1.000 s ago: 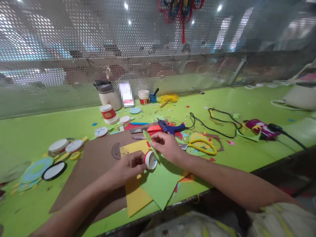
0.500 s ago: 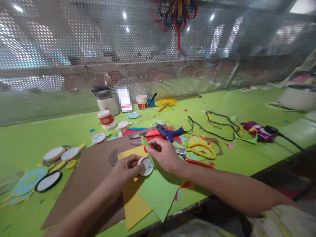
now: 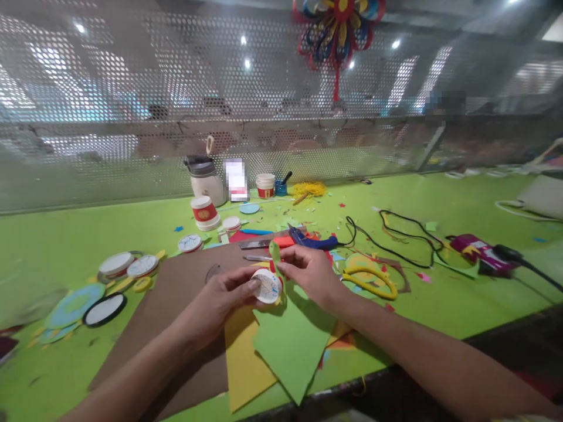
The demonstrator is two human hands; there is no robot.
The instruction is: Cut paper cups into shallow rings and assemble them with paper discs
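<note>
Far left of frame: flat paper rings and white round lids point(image 3: 116, 264) lie on the green table point(image 3: 65, 234), well apart from the hands. Brown card sheet point(image 3: 176, 305) runs under the left forearm. Left hand point(image 3: 215, 302), centre frame, pinches a small white round cap point(image 3: 267, 286) with scribbled face, thumb on top, fingers curled under; the cap's face tilts toward the camera. Just right of it, touching, a narrow green paper strip point(image 3: 277, 258) stands roughly upright, long axis vertical, bending along the cap's right rim. Right hand point(image 3: 314, 275) pinches that strip between thumb and fingertips, other fingers loosely curled. Both hands equally near the cap. Below them the green sheet point(image 3: 292, 346) and yellow sheet point(image 3: 244, 363) overhang the table's near edge. Right of the hands: blue glue gun point(image 3: 312, 239), yellow scissors point(image 3: 372, 280), black cable point(image 3: 396, 234); open green table at the frame's lower right.
</note>
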